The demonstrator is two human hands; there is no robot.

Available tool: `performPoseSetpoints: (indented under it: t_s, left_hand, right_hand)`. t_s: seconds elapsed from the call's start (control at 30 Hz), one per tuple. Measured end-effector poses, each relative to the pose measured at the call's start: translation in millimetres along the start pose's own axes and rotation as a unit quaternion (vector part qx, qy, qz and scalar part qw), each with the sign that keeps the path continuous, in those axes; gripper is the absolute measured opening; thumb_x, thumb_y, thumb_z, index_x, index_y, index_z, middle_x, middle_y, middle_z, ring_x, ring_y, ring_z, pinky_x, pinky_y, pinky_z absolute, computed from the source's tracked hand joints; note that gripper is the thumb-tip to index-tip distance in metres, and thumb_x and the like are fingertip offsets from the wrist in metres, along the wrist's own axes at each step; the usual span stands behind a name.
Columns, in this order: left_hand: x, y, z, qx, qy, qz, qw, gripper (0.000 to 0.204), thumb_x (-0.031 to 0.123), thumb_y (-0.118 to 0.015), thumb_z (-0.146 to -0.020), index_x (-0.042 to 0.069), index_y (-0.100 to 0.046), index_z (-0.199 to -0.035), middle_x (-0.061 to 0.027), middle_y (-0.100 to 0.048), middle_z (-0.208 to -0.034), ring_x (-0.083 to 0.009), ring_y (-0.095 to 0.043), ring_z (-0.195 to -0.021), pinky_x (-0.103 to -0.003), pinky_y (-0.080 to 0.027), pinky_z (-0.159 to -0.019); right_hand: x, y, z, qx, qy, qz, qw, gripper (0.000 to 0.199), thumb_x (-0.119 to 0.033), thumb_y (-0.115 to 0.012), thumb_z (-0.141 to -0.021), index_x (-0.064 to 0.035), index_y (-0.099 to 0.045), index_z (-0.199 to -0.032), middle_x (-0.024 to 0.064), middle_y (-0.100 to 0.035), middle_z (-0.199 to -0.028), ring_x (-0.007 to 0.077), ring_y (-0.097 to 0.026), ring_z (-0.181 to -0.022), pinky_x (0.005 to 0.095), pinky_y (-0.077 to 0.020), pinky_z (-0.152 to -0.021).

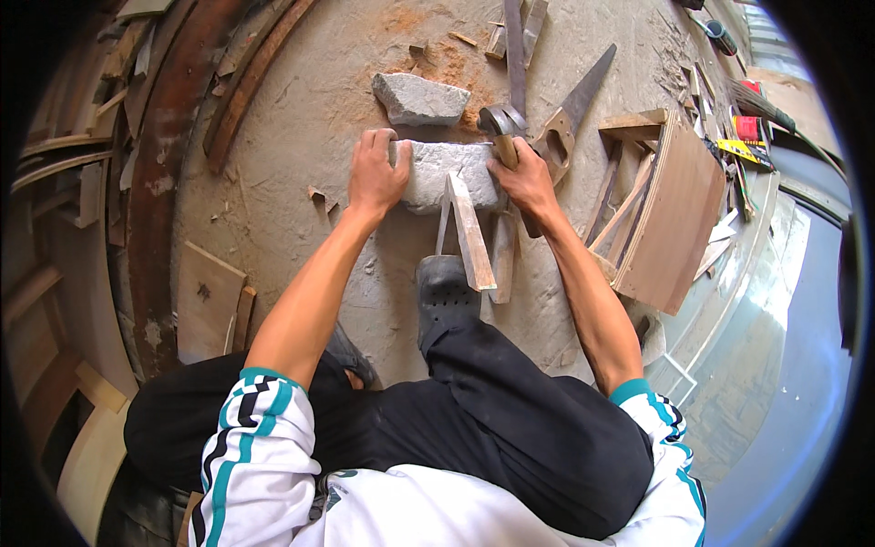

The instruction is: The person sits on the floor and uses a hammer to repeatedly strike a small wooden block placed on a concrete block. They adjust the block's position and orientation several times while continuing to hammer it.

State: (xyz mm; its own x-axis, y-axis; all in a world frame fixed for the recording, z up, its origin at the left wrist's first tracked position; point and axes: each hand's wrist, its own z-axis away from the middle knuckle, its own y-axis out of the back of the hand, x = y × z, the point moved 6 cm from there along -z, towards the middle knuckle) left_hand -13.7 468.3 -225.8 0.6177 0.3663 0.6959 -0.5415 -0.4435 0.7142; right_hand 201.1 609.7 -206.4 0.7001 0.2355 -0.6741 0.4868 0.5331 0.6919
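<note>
A pale, rough stone block (428,182) sits in front of me, just beyond my dark clog (447,292). My left hand (378,173) has its fingers curled against the block's left end. At the right end, my right hand (526,185) is closed around the handle of a hammer (499,118), its head pointing away from me. The fingers of that hand also touch or nearly touch the stone. Two narrow wooden strips (470,232) meet at the block's near face and spread apart toward my foot. Another short wooden piece (503,255) lies beside them.
Beyond the block are a second stone (421,98), orange sawdust (401,20) and a handsaw (558,141) beside a long dark bar (515,55). A plywood box frame (670,214) stands at right, near glass sheets (747,319). Wood scraps (211,296) and a rusty beam (155,182) line the left.
</note>
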Motion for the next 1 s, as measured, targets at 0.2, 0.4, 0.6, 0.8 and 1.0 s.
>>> performPoseSetpoints:
  t_s: [0.2, 0.4, 0.6, 0.8, 1.0]
  left_hand:
    - [18.8, 22.6, 3.8, 0.061, -0.011, 0.011, 0.998, 0.033, 0.03, -0.062, -0.093, 0.0, -0.059, -0.108, -0.019, -0.061, -0.103, -0.0373, -0.059, -0.098, -0.047, -0.047, -0.087]
    - [72.7, 3.1, 80.1, -0.336, 0.496, 0.35, 0.72, 0.065, 0.062, -0.045, -0.096, 0.0, -0.058, -0.109, -0.0174, -0.065, -0.091, -0.0251, -0.067, -0.076, -0.043, -0.056, -0.065]
    - [128.5, -22.6, 110.7, -0.211, 0.587, 0.57, 0.534, 0.062, 0.062, -0.041, -0.098, 0.003, -0.044, -0.119, -0.0109, -0.058, -0.084, -0.0216, -0.06, -0.062, -0.036, -0.053, -0.057]
    - [131.6, -24.6, 113.5, -0.141, 0.665, 0.553, 0.481, 0.051, 0.064, -0.035, -0.1, 0.015, -0.047, -0.094, 0.0007, -0.044, -0.066, -0.0129, -0.04, -0.048, -0.028, -0.035, -0.044]
    - [134.0, -23.4, 112.3, -0.133, 0.675, 0.542, 0.483, 0.052, 0.065, -0.034, -0.1, 0.014, -0.047, -0.094, 0.0007, -0.043, -0.064, -0.0132, -0.04, -0.048, -0.029, -0.035, -0.044]
  right_hand:
    - [-20.0, 30.0, 9.6, 0.007, -0.046, -0.014, 0.999, 0.037, -0.03, -0.072, -0.088, -0.0012, -0.058, -0.106, 0.0204, -0.064, -0.086, 0.0304, -0.062, -0.075, 0.0411, -0.0491, -0.073]
    - [-59.5, 60.9, 53.0, -0.09, -0.156, -0.153, 0.972, 0.035, -0.031, -0.069, -0.092, 0.0002, -0.057, -0.105, 0.0077, -0.058, -0.073, 0.0159, -0.057, -0.056, 0.0325, -0.048, -0.051]
    - [-67.0, 37.6, 70.1, -0.203, -0.183, -0.177, 0.946, 0.033, -0.031, -0.067, -0.095, -0.0034, -0.055, -0.108, -0.001, -0.05, -0.068, 0.0077, -0.047, -0.045, 0.0248, -0.041, -0.04]
    - [-98.7, 75.1, 40.8, -0.14, -0.197, -0.179, 0.954, 0.039, -0.037, -0.064, -0.096, -0.0005, -0.055, -0.108, 0.0012, -0.053, -0.068, 0.0094, -0.048, -0.043, 0.0264, -0.0399, -0.04]
    - [-94.7, 64.0, 28.0, -0.171, -0.166, -0.062, 0.969, 0.046, -0.042, -0.061, -0.096, 0.0026, -0.057, -0.107, 0.0103, -0.06, -0.069, 0.0189, -0.058, -0.048, 0.0362, -0.0483, -0.05]
